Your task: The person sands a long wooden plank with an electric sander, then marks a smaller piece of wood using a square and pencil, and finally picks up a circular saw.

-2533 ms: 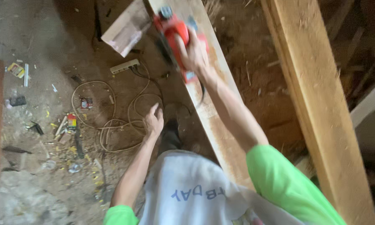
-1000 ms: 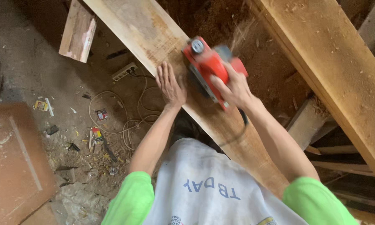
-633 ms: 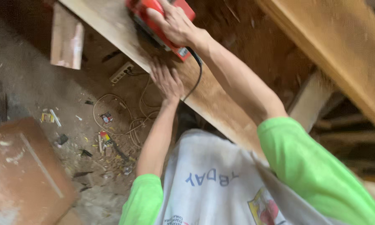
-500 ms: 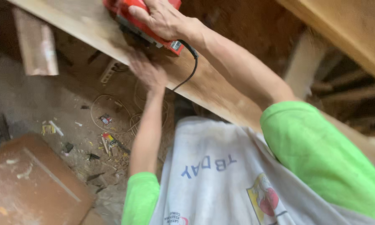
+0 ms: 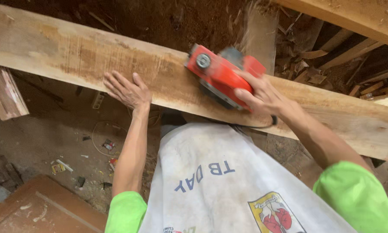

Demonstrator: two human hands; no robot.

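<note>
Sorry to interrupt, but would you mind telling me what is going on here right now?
A person in a green-sleeved shirt grips a red electric hand planer with the right hand, its sole resting on a long rough wooden plank. The left hand lies flat on the plank, beside the tool. Wood scraps and a coiled cable lie on the dirt floor below.

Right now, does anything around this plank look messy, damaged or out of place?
Yes. Scraps and a loose cable litter the dirt floor under the plank. The plank's face is blotchy near the left hand; the right hand grips the red planer.
</note>
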